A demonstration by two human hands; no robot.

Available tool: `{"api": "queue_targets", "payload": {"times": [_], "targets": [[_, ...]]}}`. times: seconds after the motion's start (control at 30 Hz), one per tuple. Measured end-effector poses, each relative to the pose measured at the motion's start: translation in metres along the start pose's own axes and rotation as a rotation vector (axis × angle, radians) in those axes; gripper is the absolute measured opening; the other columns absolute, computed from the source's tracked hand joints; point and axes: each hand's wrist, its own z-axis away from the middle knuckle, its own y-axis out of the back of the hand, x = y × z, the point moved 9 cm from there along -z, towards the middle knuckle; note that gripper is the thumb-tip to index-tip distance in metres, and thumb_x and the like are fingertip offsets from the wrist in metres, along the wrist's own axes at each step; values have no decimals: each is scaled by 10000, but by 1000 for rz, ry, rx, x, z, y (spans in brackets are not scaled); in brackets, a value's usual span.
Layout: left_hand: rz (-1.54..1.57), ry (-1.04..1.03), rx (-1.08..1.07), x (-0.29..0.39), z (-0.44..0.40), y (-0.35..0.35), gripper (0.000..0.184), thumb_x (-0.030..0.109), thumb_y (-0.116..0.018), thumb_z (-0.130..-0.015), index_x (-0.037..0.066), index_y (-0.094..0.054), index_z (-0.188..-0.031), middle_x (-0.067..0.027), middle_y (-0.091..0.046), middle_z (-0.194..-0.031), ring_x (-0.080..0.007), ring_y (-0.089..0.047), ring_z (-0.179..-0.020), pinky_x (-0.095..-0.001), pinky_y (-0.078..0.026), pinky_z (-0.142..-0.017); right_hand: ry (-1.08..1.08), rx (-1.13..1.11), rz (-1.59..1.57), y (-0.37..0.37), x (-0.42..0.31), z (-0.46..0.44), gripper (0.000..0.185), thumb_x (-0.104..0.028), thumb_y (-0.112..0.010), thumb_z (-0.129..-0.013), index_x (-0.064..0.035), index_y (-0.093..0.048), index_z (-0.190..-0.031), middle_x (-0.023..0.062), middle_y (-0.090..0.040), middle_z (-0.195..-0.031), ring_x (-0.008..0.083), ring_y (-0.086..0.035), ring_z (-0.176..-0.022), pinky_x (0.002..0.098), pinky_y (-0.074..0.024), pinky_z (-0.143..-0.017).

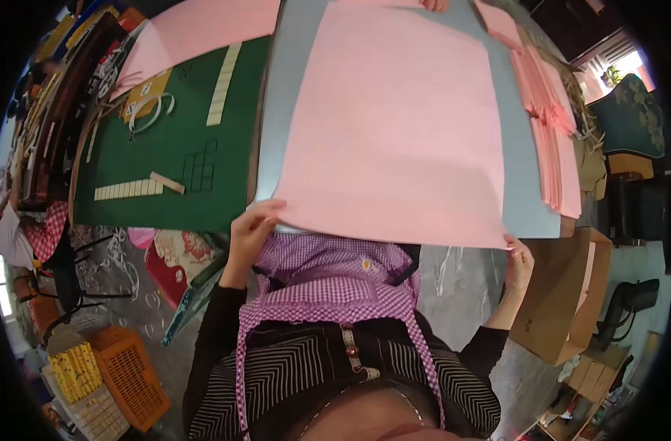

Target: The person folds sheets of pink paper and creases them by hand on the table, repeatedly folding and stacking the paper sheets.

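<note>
A large pink sheet (pixel 398 125) is spread over a light blue table top (pixel 530 191). Its near edge comes out past the front of the table. At the sheet's near left corner, my left hand (pixel 253 234) pinches the edge between thumb and fingers. The near right corner is gripped by my right hand (pixel 520 262), just beyond the table's front edge. Another person's hand (pixel 435 4) rests at the far end of the sheet, partly cut off by the frame.
Folded pink stacks (pixel 545 132) line the table's right side. To the left stands a green-topped table (pixel 218 162) with mahjong tiles (pixel 128 189) and another pink sheet (pixel 203 29). A cardboard box (pixel 560 294) is at my right, an orange crate (pixel 132 375) lower left.
</note>
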Motion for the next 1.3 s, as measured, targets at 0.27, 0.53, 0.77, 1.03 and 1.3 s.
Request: {"api": "queue_targets", "payload": {"times": [0.27, 0.53, 0.77, 1.03, 1.3], "targets": [[-90, -16, -70, -8, 1, 1, 135, -67, -578, -878, -33, -634, -996, -145, -641, -1157, -193, -594, -1082, -286, -470, -924, -41, -44, -1, -7, 13, 3, 229, -159, -674, -874, 15, -683, -1023, 188, -593, -1236, 246, -555, -1146, 351, -410, -1016], [-181, -50, -113, -7, -2, 2, 190, -79, -578, -867, -5, -652, -1026, -128, -646, -1162, -209, -597, -1102, -304, -468, -946, -80, -43, -5, -13, 25, 4, 234, -168, -683, -870, 10, -686, -1022, 183, -578, -1264, 260, -531, -1195, 360, -400, -1036], [-214, -70, -83, 2, -12, 5, 259, -54, -484, -903, -9, -627, -1115, -113, -634, -1185, -173, -582, -1090, -274, -444, -938, -70, -60, 11, -17, 32, -10, 278, -195, -705, -853, 10, -683, -1040, 177, -564, -1286, 260, -515, -1214, 374, -381, -1055], [-90, 242, 76, 3, -16, 12, 334, 16, -462, -921, -26, -575, -1233, 41, -619, -923, -3, -387, -643, -150, -339, -588, -98, -104, 88, -24, 23, -32, 220, -137, -670, -870, 23, -684, -1021, 166, -566, -1291, 216, -524, -1174, 320, -385, -1014], [-413, 152, 50, -10, -19, 4, 461, -46, -579, -837, -49, -474, -1286, -123, -523, -1277, -73, -536, -701, -211, -437, -625, -103, -157, 219, -33, 13, -41, 215, -135, -653, -879, 18, -676, -1029, 186, -554, -1299, 257, -493, -1237, 338, -369, -1043]]}}
